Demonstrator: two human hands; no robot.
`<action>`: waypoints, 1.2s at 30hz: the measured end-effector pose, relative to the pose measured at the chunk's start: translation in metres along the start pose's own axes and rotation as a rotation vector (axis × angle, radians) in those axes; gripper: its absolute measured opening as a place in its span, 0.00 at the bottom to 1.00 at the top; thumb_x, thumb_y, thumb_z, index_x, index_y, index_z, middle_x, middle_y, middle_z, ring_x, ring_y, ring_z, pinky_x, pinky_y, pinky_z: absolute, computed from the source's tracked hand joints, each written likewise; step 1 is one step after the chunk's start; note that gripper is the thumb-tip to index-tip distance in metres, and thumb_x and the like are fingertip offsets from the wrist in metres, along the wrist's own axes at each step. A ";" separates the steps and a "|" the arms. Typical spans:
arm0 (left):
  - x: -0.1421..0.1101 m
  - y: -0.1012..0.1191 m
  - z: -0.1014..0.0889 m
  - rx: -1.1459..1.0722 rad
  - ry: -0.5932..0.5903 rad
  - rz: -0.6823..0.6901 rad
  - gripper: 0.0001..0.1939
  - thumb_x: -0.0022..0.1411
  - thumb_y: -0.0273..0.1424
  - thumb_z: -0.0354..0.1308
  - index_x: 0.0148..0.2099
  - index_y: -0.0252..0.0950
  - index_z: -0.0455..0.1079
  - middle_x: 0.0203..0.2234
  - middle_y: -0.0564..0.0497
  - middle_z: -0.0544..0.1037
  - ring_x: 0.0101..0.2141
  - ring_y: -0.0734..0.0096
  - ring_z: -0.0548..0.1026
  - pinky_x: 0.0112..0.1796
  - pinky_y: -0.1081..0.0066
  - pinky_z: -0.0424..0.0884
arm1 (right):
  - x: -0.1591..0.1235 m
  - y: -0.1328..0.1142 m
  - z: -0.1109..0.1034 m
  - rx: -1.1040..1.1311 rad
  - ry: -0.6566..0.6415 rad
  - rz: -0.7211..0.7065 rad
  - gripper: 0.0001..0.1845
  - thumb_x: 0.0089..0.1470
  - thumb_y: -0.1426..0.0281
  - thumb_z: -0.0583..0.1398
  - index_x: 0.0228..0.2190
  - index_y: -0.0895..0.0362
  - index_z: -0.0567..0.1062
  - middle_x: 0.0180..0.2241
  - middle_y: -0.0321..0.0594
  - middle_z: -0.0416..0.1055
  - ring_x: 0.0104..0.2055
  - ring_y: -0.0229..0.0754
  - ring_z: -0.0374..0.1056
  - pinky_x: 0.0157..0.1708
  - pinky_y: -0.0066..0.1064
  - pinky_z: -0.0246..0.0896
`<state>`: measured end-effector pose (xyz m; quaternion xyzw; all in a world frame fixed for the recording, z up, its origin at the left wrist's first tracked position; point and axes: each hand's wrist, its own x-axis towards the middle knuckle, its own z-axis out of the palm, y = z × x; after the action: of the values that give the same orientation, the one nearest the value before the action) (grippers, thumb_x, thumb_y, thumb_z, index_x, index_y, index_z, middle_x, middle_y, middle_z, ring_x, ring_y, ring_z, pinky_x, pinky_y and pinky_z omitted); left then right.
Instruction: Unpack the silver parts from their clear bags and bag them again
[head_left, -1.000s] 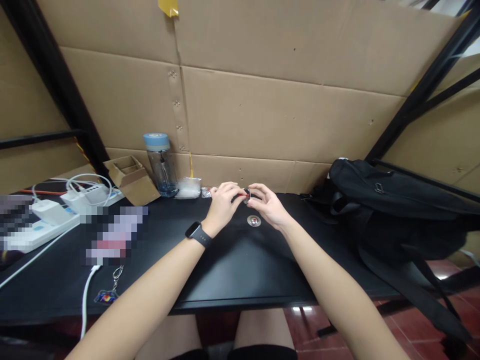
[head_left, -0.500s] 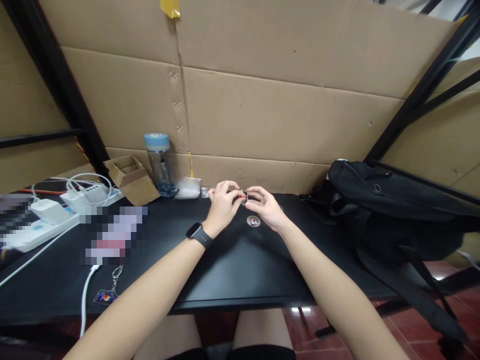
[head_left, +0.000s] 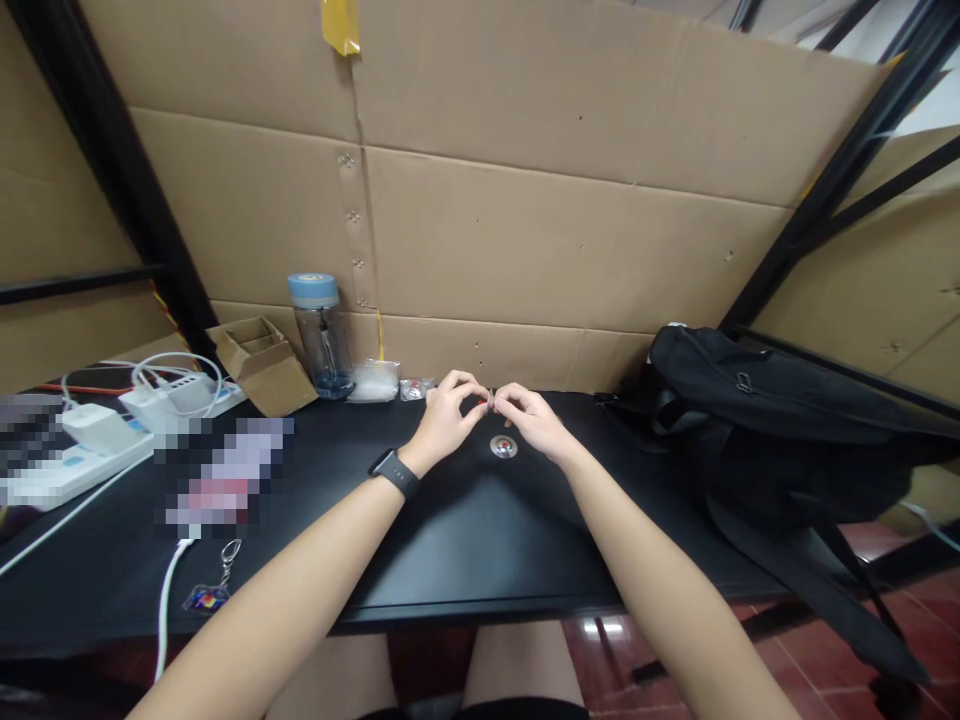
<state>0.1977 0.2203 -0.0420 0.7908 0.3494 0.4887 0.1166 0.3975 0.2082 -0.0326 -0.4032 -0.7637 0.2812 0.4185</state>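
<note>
The left hand (head_left: pixel 448 415) pinches one small red piece (head_left: pixel 481 402) between thumb and fingers, above the surface (head_left: pixel 487 540). The right hand (head_left: pixel 531 418) meets it fingertip to fingertip, its fingers drawn narrow; whether it grips the piece too, I cannot tell. Just nearer lies one round disc (head_left: pixel 503 447) with a red centre. Beyond, to the left, are two packets (head_left: pixel 373 382), one bottle (head_left: pixel 322 345) and one open box (head_left: pixel 274 378); to the right, one black bag (head_left: pixel 772 430); near left, one keychain (head_left: pixel 208 598).
</note>
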 end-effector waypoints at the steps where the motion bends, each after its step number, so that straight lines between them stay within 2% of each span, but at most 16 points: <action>1: 0.001 -0.003 0.000 0.000 -0.004 -0.008 0.08 0.66 0.30 0.59 0.47 0.41 0.76 0.46 0.48 0.73 0.50 0.62 0.73 0.53 0.60 0.67 | 0.001 0.002 -0.003 -0.091 -0.006 -0.030 0.13 0.63 0.61 0.58 0.31 0.56 0.75 0.39 0.40 0.71 0.41 0.41 0.68 0.41 0.33 0.65; 4: -0.001 -0.010 0.003 0.035 -0.001 -0.073 0.16 0.67 0.27 0.54 0.55 0.41 0.71 0.49 0.46 0.72 0.52 0.62 0.72 0.54 0.59 0.67 | 0.002 0.014 -0.020 -0.393 -0.019 -0.056 0.10 0.57 0.70 0.61 0.24 0.57 0.73 0.36 0.40 0.70 0.39 0.40 0.68 0.45 0.34 0.62; 5: -0.003 -0.010 0.004 0.063 -0.028 -0.082 0.16 0.67 0.26 0.52 0.56 0.42 0.70 0.50 0.46 0.73 0.52 0.61 0.72 0.53 0.59 0.67 | 0.002 0.019 -0.026 -0.465 -0.021 -0.037 0.09 0.54 0.71 0.61 0.23 0.57 0.73 0.35 0.40 0.70 0.38 0.40 0.67 0.45 0.33 0.61; 7: -0.008 -0.007 0.008 0.142 -0.156 -0.037 0.15 0.68 0.26 0.52 0.54 0.43 0.70 0.50 0.47 0.75 0.52 0.60 0.72 0.52 0.58 0.65 | 0.001 0.026 -0.038 -0.559 -0.026 0.015 0.08 0.52 0.72 0.62 0.22 0.58 0.73 0.35 0.41 0.71 0.36 0.40 0.68 0.42 0.32 0.61; 9: -0.015 -0.002 0.014 0.210 -0.323 0.056 0.13 0.69 0.29 0.51 0.53 0.45 0.72 0.50 0.49 0.76 0.52 0.60 0.72 0.51 0.58 0.63 | 0.000 0.030 -0.048 -0.614 -0.048 0.081 0.07 0.50 0.72 0.62 0.22 0.57 0.74 0.33 0.41 0.73 0.34 0.40 0.69 0.40 0.30 0.61; 11: -0.021 0.002 0.019 0.237 -0.441 0.125 0.13 0.71 0.31 0.51 0.53 0.48 0.73 0.50 0.51 0.78 0.51 0.61 0.72 0.49 0.59 0.62 | -0.002 0.030 -0.054 -0.634 -0.092 0.153 0.07 0.48 0.72 0.62 0.21 0.57 0.75 0.31 0.41 0.75 0.33 0.40 0.70 0.37 0.29 0.60; 15: -0.024 0.004 0.025 0.257 -0.512 0.177 0.12 0.71 0.35 0.52 0.50 0.50 0.76 0.47 0.52 0.80 0.51 0.62 0.72 0.47 0.61 0.58 | -0.004 0.027 -0.058 -0.628 -0.197 0.278 0.07 0.47 0.72 0.61 0.22 0.57 0.78 0.28 0.41 0.78 0.31 0.41 0.71 0.31 0.28 0.59; 18: -0.022 0.003 0.023 0.293 -0.505 0.201 0.10 0.70 0.34 0.55 0.44 0.47 0.79 0.42 0.51 0.82 0.49 0.62 0.73 0.46 0.60 0.55 | -0.005 0.025 -0.056 -0.633 -0.259 0.324 0.07 0.47 0.71 0.61 0.23 0.57 0.79 0.27 0.40 0.79 0.30 0.41 0.72 0.29 0.28 0.58; 22: -0.018 0.001 0.016 0.355 -0.464 0.189 0.12 0.68 0.30 0.54 0.36 0.42 0.79 0.38 0.50 0.83 0.48 0.62 0.74 0.47 0.59 0.54 | -0.005 0.025 -0.052 -0.615 -0.284 0.306 0.07 0.47 0.70 0.61 0.24 0.57 0.80 0.27 0.40 0.79 0.30 0.41 0.72 0.30 0.28 0.59; 26: -0.009 -0.010 0.003 0.389 -0.453 0.122 0.12 0.66 0.30 0.54 0.35 0.42 0.79 0.37 0.48 0.83 0.45 0.60 0.75 0.48 0.58 0.55 | -0.004 0.024 -0.047 -0.562 -0.322 0.279 0.08 0.48 0.70 0.60 0.25 0.57 0.80 0.27 0.38 0.79 0.29 0.40 0.71 0.30 0.28 0.59; 28: -0.003 -0.022 -0.010 0.438 -0.409 0.048 0.11 0.66 0.31 0.54 0.37 0.42 0.79 0.38 0.47 0.83 0.45 0.59 0.75 0.49 0.57 0.56 | -0.004 0.023 -0.046 -0.547 -0.329 0.265 0.08 0.48 0.70 0.60 0.26 0.57 0.80 0.27 0.38 0.79 0.29 0.40 0.71 0.30 0.28 0.58; 30: 0.003 -0.038 -0.028 0.527 -0.313 -0.060 0.12 0.65 0.29 0.53 0.41 0.42 0.79 0.40 0.46 0.83 0.46 0.56 0.75 0.50 0.56 0.56 | -0.005 0.023 -0.045 -0.522 -0.326 0.256 0.08 0.49 0.70 0.59 0.26 0.57 0.80 0.27 0.37 0.79 0.30 0.39 0.71 0.31 0.27 0.59; 34: 0.006 -0.073 -0.070 0.739 -0.117 -0.338 0.14 0.62 0.26 0.53 0.44 0.41 0.79 0.43 0.43 0.82 0.48 0.50 0.74 0.49 0.53 0.57 | -0.006 0.023 -0.045 -0.459 -0.312 0.257 0.07 0.50 0.70 0.60 0.27 0.57 0.79 0.29 0.37 0.79 0.31 0.39 0.72 0.33 0.27 0.60; 36: 0.003 -0.086 -0.087 0.819 -0.120 -0.466 0.13 0.60 0.28 0.56 0.44 0.41 0.79 0.47 0.41 0.80 0.49 0.47 0.72 0.48 0.54 0.58 | -0.006 0.023 -0.045 -0.440 -0.310 0.253 0.06 0.50 0.70 0.60 0.28 0.57 0.78 0.28 0.37 0.79 0.31 0.39 0.72 0.33 0.27 0.61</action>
<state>0.0864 0.2713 -0.0423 0.6991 0.6741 0.2251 -0.0785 0.4476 0.2191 -0.0306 -0.5285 -0.8048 0.2169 0.1611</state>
